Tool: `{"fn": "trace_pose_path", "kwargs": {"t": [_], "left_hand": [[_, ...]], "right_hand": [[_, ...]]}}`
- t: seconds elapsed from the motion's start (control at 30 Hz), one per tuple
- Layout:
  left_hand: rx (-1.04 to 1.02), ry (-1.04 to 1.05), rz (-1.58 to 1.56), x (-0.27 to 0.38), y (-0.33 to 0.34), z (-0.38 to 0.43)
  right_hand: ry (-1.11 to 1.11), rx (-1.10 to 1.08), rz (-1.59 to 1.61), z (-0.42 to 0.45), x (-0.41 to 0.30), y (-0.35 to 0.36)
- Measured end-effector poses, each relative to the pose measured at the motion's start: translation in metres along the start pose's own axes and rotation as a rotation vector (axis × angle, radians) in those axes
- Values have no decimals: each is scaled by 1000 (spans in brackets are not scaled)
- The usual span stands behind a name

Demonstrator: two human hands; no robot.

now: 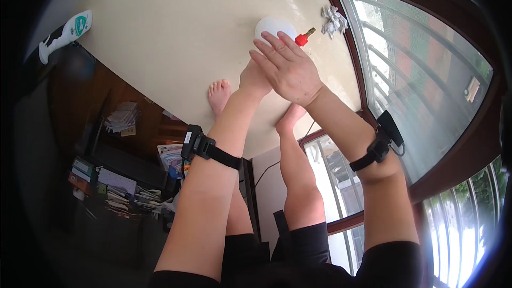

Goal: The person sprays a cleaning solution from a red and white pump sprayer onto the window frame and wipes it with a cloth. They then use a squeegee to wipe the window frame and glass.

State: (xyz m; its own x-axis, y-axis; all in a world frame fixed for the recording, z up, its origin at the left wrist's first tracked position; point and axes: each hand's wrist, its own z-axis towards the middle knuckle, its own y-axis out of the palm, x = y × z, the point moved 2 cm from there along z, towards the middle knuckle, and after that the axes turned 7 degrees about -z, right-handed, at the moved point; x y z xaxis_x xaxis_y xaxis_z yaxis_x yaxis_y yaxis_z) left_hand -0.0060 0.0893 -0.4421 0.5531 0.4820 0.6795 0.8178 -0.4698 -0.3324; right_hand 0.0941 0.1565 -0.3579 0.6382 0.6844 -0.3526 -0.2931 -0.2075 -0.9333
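My right hand (294,70) is laid across my left hand (254,77), its back up and its fingers stretched out with small gaps. The fingers and palm of my left hand are mostly hidden beneath it, so its grip cannot be told. Just beyond my right fingertips lies a white round object (275,27), partly covered by the fingers. A red fitting with a brass-coloured threaded tip (307,36) sticks out beside my right index finger; its other end is hidden. Both are over a cream-coloured surface (172,32).
Crumpled white paper (334,21) lies by the brown window frame (357,64). My bare feet (219,94) rest on the cream surface. A white spray bottle (68,34) is at its left edge. Papers (123,118) and books (82,168) lie lower left. Barred windows are at right.
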Motion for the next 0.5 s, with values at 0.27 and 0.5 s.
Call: {"fn": "trace_pose_path", "kwargs": {"t": [0.27,0.5], "left_hand": [[-40,72,-44,-6,-2,11],[-8,55,5,9,-7,13]], "right_hand": [[-242,-114,223,-8,5,-14],[-76,122,81,-4,15,-5]]}}
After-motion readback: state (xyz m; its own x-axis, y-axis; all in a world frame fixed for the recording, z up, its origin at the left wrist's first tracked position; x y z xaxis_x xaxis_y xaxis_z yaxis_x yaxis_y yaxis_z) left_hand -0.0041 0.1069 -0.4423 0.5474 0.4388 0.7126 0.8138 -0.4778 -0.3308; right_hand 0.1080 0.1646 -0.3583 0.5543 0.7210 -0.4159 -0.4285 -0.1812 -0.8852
